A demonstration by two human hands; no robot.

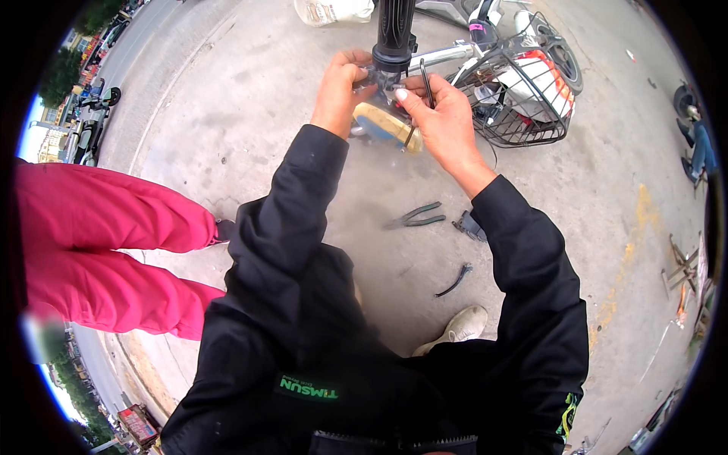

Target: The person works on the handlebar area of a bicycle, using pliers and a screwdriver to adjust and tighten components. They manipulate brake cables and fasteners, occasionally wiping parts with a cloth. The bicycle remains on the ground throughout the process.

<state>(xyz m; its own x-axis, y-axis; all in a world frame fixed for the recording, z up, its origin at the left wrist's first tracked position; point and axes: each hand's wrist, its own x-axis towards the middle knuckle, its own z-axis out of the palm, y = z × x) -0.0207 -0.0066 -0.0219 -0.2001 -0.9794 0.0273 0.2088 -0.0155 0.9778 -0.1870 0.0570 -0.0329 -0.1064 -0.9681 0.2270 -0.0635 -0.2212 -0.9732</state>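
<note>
My left hand (343, 95) is closed around a metal fitting (385, 78) at the lower end of an upright black tube (393, 38). My right hand (428, 117) pinches at the same fitting from the right, thumb tip against it, with a thin bent black rod (425, 72) among its fingers; I cannot tell if that is a tool or a cable. Behind and below my hands is a yellowish translucent rounded part (379, 125), partly hidden.
A black wire basket (523, 129) and wheeled frame lie at upper right. Pliers (421, 218), a black part (472, 226) and a short black piece (455, 279) lie on the concrete (189, 129). A person in pink trousers (129, 212) stands at left, a road behind.
</note>
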